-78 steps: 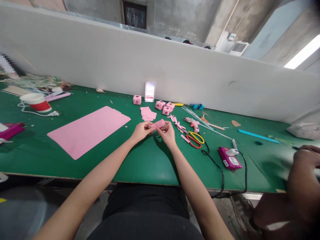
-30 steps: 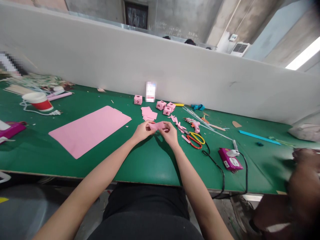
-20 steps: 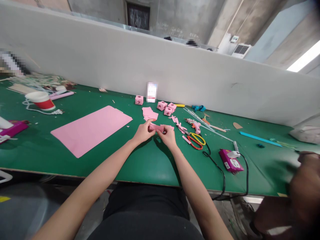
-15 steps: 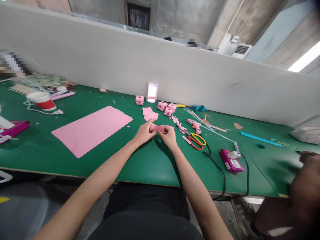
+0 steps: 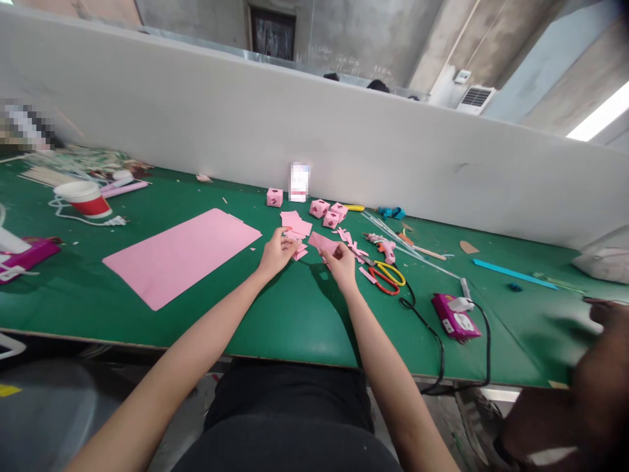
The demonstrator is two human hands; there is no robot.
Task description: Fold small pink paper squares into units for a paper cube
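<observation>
My right hand (image 5: 341, 263) pinches a small pink paper piece (image 5: 322, 242) between thumb and fingers, just above the table. To its left, my left hand (image 5: 276, 254) has its fingers parted and loosely curved, apart from that piece. Small pink paper cutouts (image 5: 301, 252) lie right by the left fingertips, partly covered by them. Behind that hand is a loose pile of pink paper squares (image 5: 297, 225). Several pink paper cubes with dark diamond openings (image 5: 319, 208) stand farther back. Scissors (image 5: 388, 276) with red and yellow handles lie right of my right hand, near pink paper strips (image 5: 357, 250).
A large pink sheet (image 5: 181, 259) covers the green table (image 5: 289, 321) at left. A pink glue gun (image 5: 386, 249) and a magenta power box (image 5: 455, 317) with a black cable lie at right. Beyond the paper cup (image 5: 82, 198) are sticks. Another person's hand (image 5: 609, 314) is at far right.
My hands have moved apart. The left hand has let go of the pink paper piece, which stays in my right hand and is tilted now. Cutouts beside the left fingers have come into view.
</observation>
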